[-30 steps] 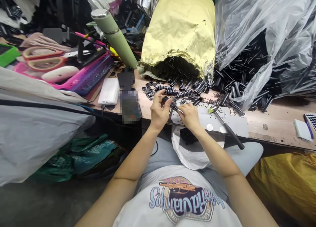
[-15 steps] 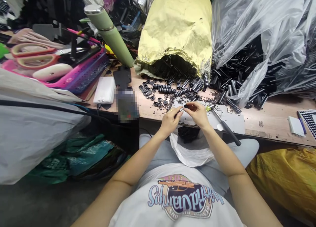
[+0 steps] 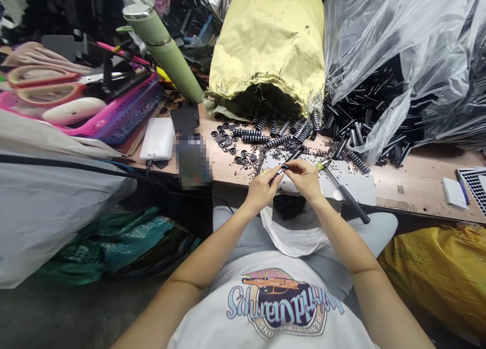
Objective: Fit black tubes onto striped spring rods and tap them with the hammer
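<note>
My left hand (image 3: 262, 188) is closed around a slim black tube (image 3: 294, 155), which slants up and to the right past the fingertips. My right hand (image 3: 305, 180) meets it there, thumb and finger pinched on a small black part by the tube; the part's exact shape is hidden. Both hands are over the front edge of the table, above a white sheet (image 3: 357, 183). Right of them lies a tool with a long black handle (image 3: 351, 200) and a yellow-green piece near its far end. Tiny dark rings (image 3: 312, 149) are scattered just beyond my fingers.
A yellow sack (image 3: 271, 35) spills ridged black rollers (image 3: 250, 136) and black discs (image 3: 229, 142). Black tubes (image 3: 359, 131) lie under clear plastic at right. Leftward are a white power bank (image 3: 157, 138), green flask (image 3: 167, 57) and pink basket (image 3: 125, 111) with scissors (image 3: 49, 93). A white bag (image 3: 292, 241) hangs at my lap.
The black tube now reaches beyond my fingertips, up and to the right, where little of it showed before. My right hand has shifted slightly right and down; the view moved a little.
</note>
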The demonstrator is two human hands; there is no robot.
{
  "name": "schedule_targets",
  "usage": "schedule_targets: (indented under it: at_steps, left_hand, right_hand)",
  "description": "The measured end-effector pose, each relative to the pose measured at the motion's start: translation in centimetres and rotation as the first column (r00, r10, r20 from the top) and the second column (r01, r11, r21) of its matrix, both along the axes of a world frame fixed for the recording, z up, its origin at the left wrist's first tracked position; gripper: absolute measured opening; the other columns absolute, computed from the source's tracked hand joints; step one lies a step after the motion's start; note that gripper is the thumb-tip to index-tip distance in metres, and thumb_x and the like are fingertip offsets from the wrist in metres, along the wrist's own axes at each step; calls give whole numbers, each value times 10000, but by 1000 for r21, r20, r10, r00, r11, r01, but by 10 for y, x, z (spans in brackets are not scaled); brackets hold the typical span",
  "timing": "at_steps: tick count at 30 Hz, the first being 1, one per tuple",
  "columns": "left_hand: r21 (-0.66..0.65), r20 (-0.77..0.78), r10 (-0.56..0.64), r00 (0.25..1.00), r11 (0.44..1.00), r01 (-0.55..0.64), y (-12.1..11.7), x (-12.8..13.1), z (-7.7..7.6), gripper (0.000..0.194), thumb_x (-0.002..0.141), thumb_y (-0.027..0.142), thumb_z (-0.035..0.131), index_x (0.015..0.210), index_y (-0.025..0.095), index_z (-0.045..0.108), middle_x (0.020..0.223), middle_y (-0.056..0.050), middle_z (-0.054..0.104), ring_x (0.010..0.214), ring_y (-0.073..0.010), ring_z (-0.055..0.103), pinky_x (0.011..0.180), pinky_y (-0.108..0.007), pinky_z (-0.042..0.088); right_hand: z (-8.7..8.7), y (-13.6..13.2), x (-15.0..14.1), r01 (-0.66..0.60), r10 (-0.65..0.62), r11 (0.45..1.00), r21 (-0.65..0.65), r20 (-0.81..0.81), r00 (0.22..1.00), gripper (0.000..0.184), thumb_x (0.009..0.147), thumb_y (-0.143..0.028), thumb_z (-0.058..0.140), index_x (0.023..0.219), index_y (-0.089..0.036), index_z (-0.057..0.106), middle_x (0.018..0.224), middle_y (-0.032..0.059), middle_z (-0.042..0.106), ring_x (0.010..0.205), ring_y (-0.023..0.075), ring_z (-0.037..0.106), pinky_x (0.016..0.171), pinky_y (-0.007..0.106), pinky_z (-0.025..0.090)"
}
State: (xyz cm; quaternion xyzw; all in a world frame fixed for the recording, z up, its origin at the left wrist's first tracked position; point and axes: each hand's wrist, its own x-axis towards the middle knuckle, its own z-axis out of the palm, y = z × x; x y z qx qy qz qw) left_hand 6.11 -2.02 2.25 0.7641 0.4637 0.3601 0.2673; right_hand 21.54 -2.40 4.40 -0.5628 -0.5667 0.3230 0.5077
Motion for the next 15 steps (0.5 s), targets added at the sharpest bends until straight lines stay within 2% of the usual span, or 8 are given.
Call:
schedule_targets:
  at_steps: [3, 5, 8, 11, 13, 15]
  left_hand:
    - [6, 45, 8, 999, 1000, -9, 1, 0, -2, 400, 954, 393, 455, 1263, 186, 603, 1086, -99, 692, 987, -192, 653, 875, -296, 507]
    - [5, 100, 23, 995, 1000, -23, 2, -2, -6, 416, 958, 404, 439, 1284, 188, 583, 1170, -108, 670, 1060, -199, 637, 921, -315, 501]
    - [-3, 165, 63, 984, 998, -64, 3, -11, -12, 435, 961, 435, 419, 1269, 178, 587, 1194, -113, 663, 1107, -207, 624, 955, -344, 499]
    - [-1, 194, 146, 970, 989, -148, 2, -25, -17, 448, 957, 460, 420, 1232, 157, 602, 1163, -119, 674, 1116, -215, 620, 962, -364, 501]
    - [14, 218, 211, 953, 976, -219, 2, -35, -18, 443, 957, 467, 417, 1221, 161, 598, 1155, -117, 672, 1109, -208, 620, 953, -359, 504]
    - [37, 254, 270, 929, 957, -288, 1, -43, -17, 433, 959, 473, 410, 1209, 169, 589, 1132, -109, 671, 1062, -193, 633, 916, -336, 518]
  right_hand:
    - [0, -1, 0, -32, 2, 984, 174, 167, 986, 128, 800, -208, 599, 859, -203, 713, 922, 63, 738, 876, 180, 696, 827, 322, 577]
    - [0, -1, -1, -96, 34, 969, 227, 264, 964, 175, 824, -190, 565, 914, -217, 714, 983, 64, 740, 965, 188, 686, 899, 343, 555]
    - [0, 2, -9, -267, 188, 944, 194, 348, 918, 237, 837, -175, 537, 992, -232, 707, 1082, 56, 724, 1038, 184, 670, 939, 342, 539]
    - [-1, 10, -24, -408, 331, 900, 157, 365, 870, 249, 851, -184, 524, 1023, -225, 699, 1132, 56, 708, 1069, 180, 656, 952, 329, 524]
    - [-2, 21, -37, -412, 339, 901, 136, 374, 863, 258, 888, -194, 489, 1051, -206, 688, 1130, 65, 706, 1066, 176, 649, 950, 318, 513]
    - [-5, 36, -50, -375, 298, 922, 93, 447, 843, 285, 920, -178, 444, 1092, -178, 671, 1143, 85, 697, 1071, 187, 629, 961, 328, 488]
